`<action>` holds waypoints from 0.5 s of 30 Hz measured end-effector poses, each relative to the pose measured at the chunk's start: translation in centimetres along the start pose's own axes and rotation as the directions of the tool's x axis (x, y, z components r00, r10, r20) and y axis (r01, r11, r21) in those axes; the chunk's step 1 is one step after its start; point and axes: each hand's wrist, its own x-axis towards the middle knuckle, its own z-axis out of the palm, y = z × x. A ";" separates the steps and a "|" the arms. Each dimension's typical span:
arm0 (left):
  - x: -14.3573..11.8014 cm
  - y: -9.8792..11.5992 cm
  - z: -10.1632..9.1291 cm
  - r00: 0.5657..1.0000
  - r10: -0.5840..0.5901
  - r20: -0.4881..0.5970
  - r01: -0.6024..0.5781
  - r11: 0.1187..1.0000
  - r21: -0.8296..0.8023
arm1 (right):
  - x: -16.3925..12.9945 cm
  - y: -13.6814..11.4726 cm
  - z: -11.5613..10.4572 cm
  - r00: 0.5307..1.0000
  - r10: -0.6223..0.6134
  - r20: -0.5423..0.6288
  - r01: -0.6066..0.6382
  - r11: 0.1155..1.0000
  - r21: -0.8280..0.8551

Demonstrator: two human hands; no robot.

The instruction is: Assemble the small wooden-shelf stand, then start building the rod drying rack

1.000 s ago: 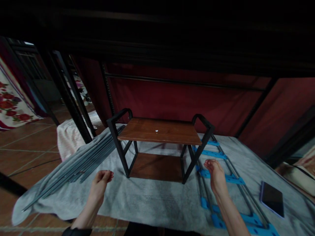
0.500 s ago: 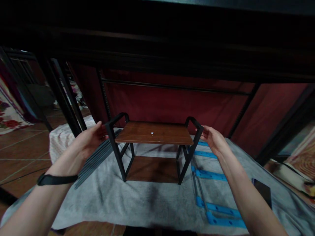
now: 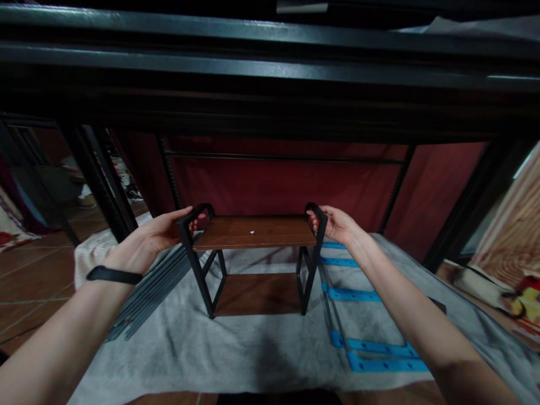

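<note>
The two-tier rack (image 3: 274, 232) stands upright at frame centre, long axis running left to right. Left hand (image 3: 169, 228) and right hand (image 3: 336, 225) curl, partly closed, around its end handles (image 3: 322, 221).

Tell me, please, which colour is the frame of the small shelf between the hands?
The frame is black; it shows best in the head view.
</note>
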 end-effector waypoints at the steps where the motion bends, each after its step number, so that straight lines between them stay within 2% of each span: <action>1: 0.1 0.1 0.0 0.999 -0.044 0.014 0.044 0.999 -0.006 | 0.0 -0.1 0.1 1.000 0.013 -0.007 -0.013 1.000 0.003; 3: 0.2 0.4 0.0 0.986 -0.158 0.062 0.160 0.987 -0.031 | 0.0 -0.4 0.3 0.999 0.032 -0.026 -0.032 0.999 0.005; 5: 0.1 0.7 0.3 0.984 -0.167 0.059 0.169 0.985 -0.035 | -0.2 -0.6 0.4 0.998 0.038 -0.052 -0.038 0.999 -0.002; 10: -2.4 1.7 2.4 0.988 -0.125 0.088 0.128 0.992 -0.021 | -1.9 -1.8 0.3 0.993 0.006 -0.116 -0.009 1.000 -0.022; 15: -5.6 4.3 5.0 0.999 -0.022 0.045 0.019 0.998 0.064 | -5.7 -5.2 -0.4 0.988 -0.109 -0.114 0.106 0.994 -0.031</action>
